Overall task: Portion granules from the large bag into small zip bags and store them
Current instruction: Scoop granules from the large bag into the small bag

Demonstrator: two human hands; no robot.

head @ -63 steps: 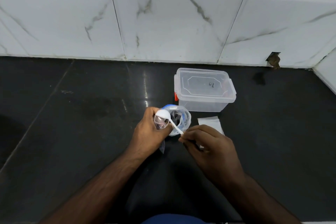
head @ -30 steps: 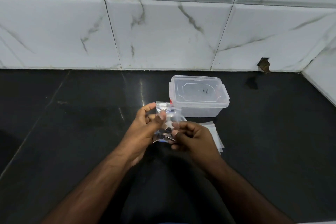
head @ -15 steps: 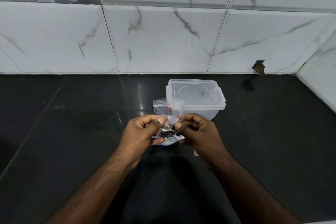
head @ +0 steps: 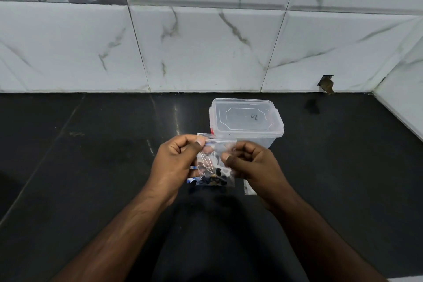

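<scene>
Small zip bag held up at its mouth, ready for sealing.

The small zip bag, thin, limp and slick with a few dark granules pooled at the bottom, hung above the tabletop in front of the lidded container; it looked best held by its stiffer zip strip. The left hand and right hand each pinched that top edge with curled fingers. Two seconds earlier the right hand held a white scoop at the bag's mouth; the scoop was gone from view.
</scene>
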